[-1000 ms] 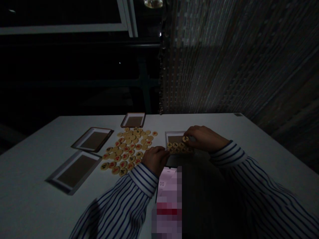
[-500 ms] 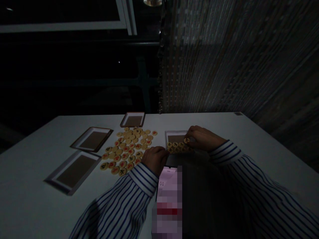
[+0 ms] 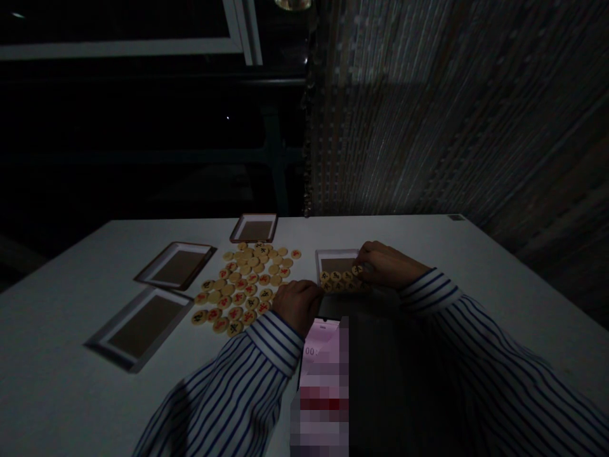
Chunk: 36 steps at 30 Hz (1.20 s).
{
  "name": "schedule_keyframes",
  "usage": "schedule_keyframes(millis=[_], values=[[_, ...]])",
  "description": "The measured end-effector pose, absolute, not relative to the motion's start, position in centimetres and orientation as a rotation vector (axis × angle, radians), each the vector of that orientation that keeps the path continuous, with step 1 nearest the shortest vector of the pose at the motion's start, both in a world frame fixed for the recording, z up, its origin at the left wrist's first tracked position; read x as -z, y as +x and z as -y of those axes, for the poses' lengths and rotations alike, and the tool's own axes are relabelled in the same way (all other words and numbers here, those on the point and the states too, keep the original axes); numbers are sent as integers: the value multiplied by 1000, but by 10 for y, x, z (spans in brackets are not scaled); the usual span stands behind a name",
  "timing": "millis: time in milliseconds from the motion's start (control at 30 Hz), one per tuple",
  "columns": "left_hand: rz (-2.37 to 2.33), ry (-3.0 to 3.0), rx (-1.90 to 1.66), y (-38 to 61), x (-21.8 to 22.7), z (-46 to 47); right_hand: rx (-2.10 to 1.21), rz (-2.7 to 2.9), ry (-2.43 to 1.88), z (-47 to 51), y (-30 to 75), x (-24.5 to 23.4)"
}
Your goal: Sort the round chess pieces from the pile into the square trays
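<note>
Head view: right hand (image 3: pixel 389 263) pinches xiangqi piece (image 3: pixel 356 270) inside tray (image 3: pixel 335 263); left hand (image 3: pixel 297 303) curls at edge, hold unclear; tabletop (image 3: pixel 469 270) spreads rightward.

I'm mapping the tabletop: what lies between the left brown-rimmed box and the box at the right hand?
In the head view: scattered xiangqi pieces, some marked red or black, with narrow strips of bare white table on either side.

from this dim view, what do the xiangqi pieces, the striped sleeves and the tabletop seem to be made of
Xiangqi pieces: probably smooth wood, from their pale tan colour; plastic possible. Striped sleeves: matte cloth, judging by soft folds. Tabletop: smooth, white, perhaps laminate; no grain shows.
</note>
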<state>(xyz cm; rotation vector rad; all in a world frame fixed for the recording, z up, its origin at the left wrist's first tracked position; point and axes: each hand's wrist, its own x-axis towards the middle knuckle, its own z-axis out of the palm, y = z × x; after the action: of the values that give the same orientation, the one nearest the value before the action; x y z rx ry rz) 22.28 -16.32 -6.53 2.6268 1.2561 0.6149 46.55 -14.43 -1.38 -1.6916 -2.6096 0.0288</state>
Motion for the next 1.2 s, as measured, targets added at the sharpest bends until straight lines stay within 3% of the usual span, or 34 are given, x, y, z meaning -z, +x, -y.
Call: schedule_keyframes(millis=[1200], values=[[-1282,2630,-589,223,65,163,-49,2682,-1784,146,463,9]])
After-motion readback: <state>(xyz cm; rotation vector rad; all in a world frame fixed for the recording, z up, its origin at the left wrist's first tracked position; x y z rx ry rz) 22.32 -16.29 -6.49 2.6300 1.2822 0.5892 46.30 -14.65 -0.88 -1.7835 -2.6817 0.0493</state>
